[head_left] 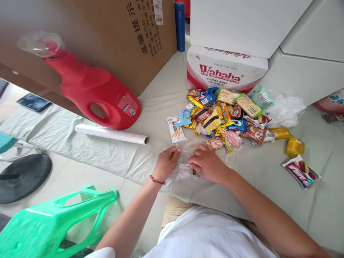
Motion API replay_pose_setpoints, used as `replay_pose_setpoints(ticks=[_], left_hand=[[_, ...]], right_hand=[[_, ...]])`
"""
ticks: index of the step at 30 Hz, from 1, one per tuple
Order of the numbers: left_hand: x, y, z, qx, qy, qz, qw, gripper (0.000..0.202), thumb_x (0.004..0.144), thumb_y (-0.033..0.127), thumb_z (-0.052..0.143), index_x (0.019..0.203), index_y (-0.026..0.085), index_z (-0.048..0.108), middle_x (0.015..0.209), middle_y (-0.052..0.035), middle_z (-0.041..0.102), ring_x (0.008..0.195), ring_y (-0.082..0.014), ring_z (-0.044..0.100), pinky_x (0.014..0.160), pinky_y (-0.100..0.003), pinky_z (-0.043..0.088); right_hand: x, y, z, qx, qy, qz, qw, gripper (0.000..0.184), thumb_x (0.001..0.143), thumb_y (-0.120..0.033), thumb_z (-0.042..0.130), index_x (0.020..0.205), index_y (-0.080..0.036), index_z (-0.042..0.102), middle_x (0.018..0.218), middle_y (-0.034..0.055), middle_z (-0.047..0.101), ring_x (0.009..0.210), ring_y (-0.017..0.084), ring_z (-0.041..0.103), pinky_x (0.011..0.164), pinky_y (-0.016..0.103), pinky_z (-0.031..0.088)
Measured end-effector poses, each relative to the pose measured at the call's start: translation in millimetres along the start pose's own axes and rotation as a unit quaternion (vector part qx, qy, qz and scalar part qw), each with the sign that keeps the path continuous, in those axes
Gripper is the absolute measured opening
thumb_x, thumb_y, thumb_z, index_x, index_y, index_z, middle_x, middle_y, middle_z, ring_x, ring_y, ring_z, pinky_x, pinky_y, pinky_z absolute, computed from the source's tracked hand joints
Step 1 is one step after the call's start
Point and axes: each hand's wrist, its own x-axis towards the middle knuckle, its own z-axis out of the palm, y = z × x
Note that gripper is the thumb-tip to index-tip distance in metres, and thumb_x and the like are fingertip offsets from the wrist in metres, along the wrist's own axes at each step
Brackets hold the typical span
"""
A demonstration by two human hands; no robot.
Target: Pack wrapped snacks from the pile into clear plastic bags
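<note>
A crumpled clear plastic bag (184, 171) lies flat near the front edge of the covered table. My left hand (166, 163) pinches its left side between thumb and fingers. Over its right part, my right hand (208, 163) is curled with the fingers closed on the plastic. A small dark piece shows beneath the right fingers; its kind is unclear. Just beyond my hands spreads a heap of wrapped snacks (212, 120). A white snack packet (176, 129) lies at its left, and a small pink-and-white packet (215, 143) touches the area by my right fingertips.
Behind the heap stands a Wahaha water carton (225, 70). More clear plastic (287, 109) lies right of it. A purple-and-white packet (301, 172) sits farther right. On the left are a red jug (99, 93), a white tube (111, 135), a cardboard box (118, 39) and a green stool (53, 218).
</note>
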Motion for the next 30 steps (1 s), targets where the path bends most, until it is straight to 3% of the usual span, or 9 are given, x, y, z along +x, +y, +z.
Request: replay_pose_setpoints(ticks=[5, 8, 11, 13, 15, 18, 22, 26, 30], left_hand=[[3, -9, -13.6, -0.006, 0.018, -0.021, 1.0, 0.034, 0.082, 0.054, 0.063, 0.079, 0.022, 0.051, 0.063, 0.0068, 0.044, 0.052, -0.0108, 0.039, 0.051, -0.024, 0.03], [-10, -14, -25.5, 0.023, 0.152, 0.005, 0.988, 0.03, 0.076, 0.038, 0.069, 0.097, 0.021, 0.055, 0.084, 0.002, 0.058, 0.06, -0.0129, 0.052, 0.056, -0.026, 0.041], [-37, -17, -30.1, 0.122, 0.307, 0.183, 0.926, 0.014, 0.082, 0.02, 0.06, 0.095, 0.021, 0.055, 0.09, -0.0022, 0.06, 0.077, -0.017, 0.06, 0.071, -0.031, 0.049], [-53, -19, -24.9, 0.162, 0.26, 0.329, 0.893, 0.021, 0.087, 0.02, 0.06, 0.106, 0.022, 0.055, 0.098, -0.0056, 0.065, 0.091, -0.0209, 0.065, 0.086, -0.039, 0.051], [-61, -23, -15.8, 0.203, 0.182, 0.395, 0.877, 0.045, 0.087, 0.033, 0.068, 0.126, 0.021, 0.05, 0.115, -0.0116, 0.068, 0.111, -0.0283, 0.065, 0.107, -0.053, 0.043], [-58, -33, -6.3, 0.231, 0.153, 0.352, 0.894, 0.056, 0.088, 0.035, 0.07, 0.137, 0.02, 0.047, 0.111, -0.0096, 0.073, 0.125, -0.0302, 0.061, 0.122, -0.061, 0.021], [-49, -48, -13.6, 0.15, 0.153, 0.277, 0.937, 0.015, 0.097, 0.023, 0.057, 0.107, 0.026, 0.067, 0.101, -0.0022, 0.076, 0.113, -0.021, 0.068, 0.122, -0.051, 0.03], [-48, -54, -30.3, 0.065, 0.126, 0.162, 0.976, 0.023, 0.099, 0.034, 0.052, 0.091, 0.022, 0.07, 0.097, -0.0046, 0.077, 0.097, -0.0207, 0.072, 0.117, -0.048, 0.039], [-64, -43, -36.9, 0.121, 0.289, 0.135, 0.94, 0.018, 0.097, 0.031, 0.053, 0.094, 0.02, 0.068, 0.085, -0.0048, 0.072, 0.087, -0.0215, 0.068, 0.096, -0.042, 0.052]], right_hand=[[-7, 10, 5, 0.096, 0.045, 0.057, 0.993, 0.011, 0.098, -0.023, 0.062, 0.094, -0.019, 0.071, 0.084, 0.0032, 0.072, 0.084, 0.02, 0.055, 0.079, 0.031, 0.036], [-5, 9, 8, 0.089, 0.051, 0.069, 0.992, 0.012, 0.098, -0.023, 0.062, 0.091, -0.02, 0.07, 0.083, 0.0024, 0.073, 0.084, 0.02, 0.055, 0.08, 0.032, 0.036], [0, 6, 10, 0.075, 0.053, 0.081, 0.992, 0.014, 0.099, -0.022, 0.061, 0.089, -0.02, 0.071, 0.082, 0.0024, 0.074, 0.084, 0.02, 0.056, 0.079, 0.032, 0.036], [2, 6, 11, 0.073, 0.059, 0.086, 0.992, 0.015, 0.099, -0.023, 0.06, 0.089, -0.02, 0.071, 0.081, 0.0025, 0.073, 0.084, 0.02, 0.057, 0.078, 0.032, 0.036], [1, 6, 11, 0.07, 0.07, 0.088, 0.991, 0.016, 0.099, -0.024, 0.06, 0.089, -0.021, 0.071, 0.08, 0.003, 0.072, 0.086, 0.021, 0.058, 0.079, 0.032, 0.037], [-3, 9, 12, 0.06, 0.094, 0.086, 0.99, 0.017, 0.1, -0.032, 0.059, 0.102, -0.021, 0.072, 0.083, 0.0048, 0.072, 0.087, 0.023, 0.059, 0.084, 0.034, 0.04], [-12, 16, 14, 0.025, 0.12, 0.103, 0.987, 0.037, 0.101, -0.042, 0.055, 0.125, -0.017, 0.066, 0.091, 0.0098, 0.071, 0.094, 0.027, 0.06, 0.091, 0.04, 0.044], [-17, 21, 21, 0.006, 0.12, 0.105, 0.987, 0.032, 0.103, -0.036, 0.051, 0.123, -0.017, 0.067, 0.098, 0.0104, 0.072, 0.099, 0.027, 0.06, 0.1, 0.043, 0.041], [-15, 22, 24, 0.01, 0.115, 0.125, 0.985, 0.027, 0.104, -0.032, 0.049, 0.112, -0.018, 0.07, 0.095, 0.0089, 0.072, 0.096, 0.025, 0.059, 0.099, 0.04, 0.041]])
